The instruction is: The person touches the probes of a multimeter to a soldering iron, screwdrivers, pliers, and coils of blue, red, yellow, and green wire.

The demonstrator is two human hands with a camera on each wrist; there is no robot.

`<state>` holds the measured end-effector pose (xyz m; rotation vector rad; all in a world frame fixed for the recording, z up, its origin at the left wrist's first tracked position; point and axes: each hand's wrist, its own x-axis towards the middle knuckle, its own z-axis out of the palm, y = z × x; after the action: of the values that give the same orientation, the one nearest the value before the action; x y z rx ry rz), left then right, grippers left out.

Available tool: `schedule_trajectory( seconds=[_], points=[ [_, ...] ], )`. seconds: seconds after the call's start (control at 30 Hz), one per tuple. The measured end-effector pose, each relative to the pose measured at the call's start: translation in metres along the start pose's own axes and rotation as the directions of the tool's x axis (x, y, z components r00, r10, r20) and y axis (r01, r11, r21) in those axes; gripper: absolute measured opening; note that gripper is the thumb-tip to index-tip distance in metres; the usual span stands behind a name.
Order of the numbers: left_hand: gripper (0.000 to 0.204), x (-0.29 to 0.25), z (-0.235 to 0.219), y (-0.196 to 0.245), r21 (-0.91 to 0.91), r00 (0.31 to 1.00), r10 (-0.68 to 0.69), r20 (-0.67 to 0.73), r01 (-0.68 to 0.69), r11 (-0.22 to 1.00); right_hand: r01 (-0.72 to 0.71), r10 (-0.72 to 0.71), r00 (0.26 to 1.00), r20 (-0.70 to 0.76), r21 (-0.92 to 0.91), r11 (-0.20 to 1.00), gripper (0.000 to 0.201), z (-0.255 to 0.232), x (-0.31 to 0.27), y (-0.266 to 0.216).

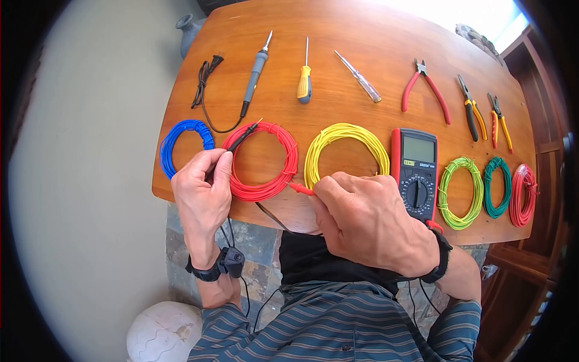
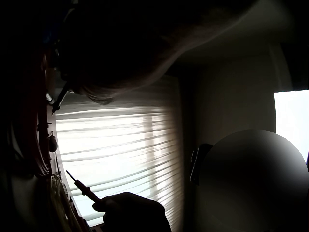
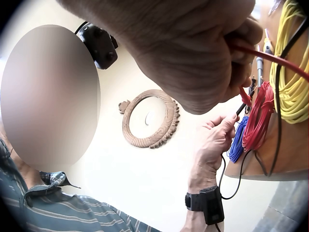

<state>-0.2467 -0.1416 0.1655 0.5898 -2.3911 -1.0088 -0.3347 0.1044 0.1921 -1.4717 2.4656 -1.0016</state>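
My left hand (image 1: 204, 190) pinches a black multimeter probe (image 1: 242, 137) between thumb and fingers, its tip over the top of the red wire coil (image 1: 291, 151). My right hand (image 1: 374, 223) grips the red probe (image 1: 301, 189), whose tip points at the coil's lower right edge. From the right hand runs a red lead (image 3: 275, 59) in the right wrist view. The multimeter (image 1: 417, 151), dark grey with a red case edge, lies right of the yellow wire coil (image 1: 319, 140). In the dark left wrist view the red probe (image 2: 87, 192) shows as a silhouette.
Blue wire (image 1: 167, 151) lies at the left, with a soldering iron (image 1: 253, 78) behind. Farther back are a yellow-handled screwdriver (image 1: 304, 84), a clear-handled screwdriver (image 1: 365, 83) and red-handled cutters (image 1: 410, 90). Pliers (image 1: 470, 114) and smaller coils (image 1: 445, 193) sit right. The table edge is close.
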Motion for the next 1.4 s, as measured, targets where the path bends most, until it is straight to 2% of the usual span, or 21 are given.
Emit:
schedule_trajectory(
  seconds=[0.13, 0.33, 0.53, 0.6, 0.8, 1.13, 1.33, 1.4],
  points=[
    [0.012, -0.001, 0.003, 0.0, -0.045, 1.0, 0.0, 0.005, 0.0, 0.999, 0.003, -0.002, 1.0, 0.015, -0.008, 1.0, 0.013, 0.0, 0.002, 0.0],
    [0.01, -0.002, 0.003, 0.001, -0.004, 0.998, 0.005, 0.064, -0.004, 1.0, -0.015, 0.016, 0.999, 0.035, -0.017, 1.0, 0.013, 0.002, 0.002, -0.001],
    [0.011, -0.005, 0.003, 0.0, 0.031, 0.99, 0.058, 0.132, -0.062, 0.998, -0.024, 0.025, 0.999, 0.043, -0.019, 1.0, 0.013, 0.005, 0.001, 0.0],
    [0.013, -0.006, 0.003, 0.003, 0.091, 0.977, 0.07, 0.2, -0.089, 0.992, -0.029, 0.03, 0.998, 0.051, -0.022, 0.999, 0.013, 0.004, 0.001, -0.001],
    [0.014, -0.007, 0.002, 0.01, 0.127, 0.965, 0.107, 0.238, -0.14, 0.982, -0.043, 0.045, 0.996, 0.074, -0.031, 0.999, 0.013, 0.005, 0.0, 0.0],
    [0.012, -0.006, 0.003, 0.004, 0.11, 0.974, 0.137, 0.179, -0.158, 0.981, -0.034, 0.035, 0.998, 0.054, -0.02, 0.999, 0.012, 0.004, 0.001, -0.001],
    [0.011, -0.007, 0.004, 0.003, 0.084, 0.984, 0.111, 0.14, -0.123, 0.989, -0.024, 0.024, 1.0, 0.014, -0.011, 1.0, 0.013, 0.005, 0.001, 0.001],
    [0.01, -0.007, 0.004, 0.007, 0.05, 0.992, 0.059, 0.114, -0.065, 0.997, -0.023, 0.023, 1.0, 0.004, -0.005, 1.0, 0.013, 0.005, 0.001, 0.001]
  ],
)
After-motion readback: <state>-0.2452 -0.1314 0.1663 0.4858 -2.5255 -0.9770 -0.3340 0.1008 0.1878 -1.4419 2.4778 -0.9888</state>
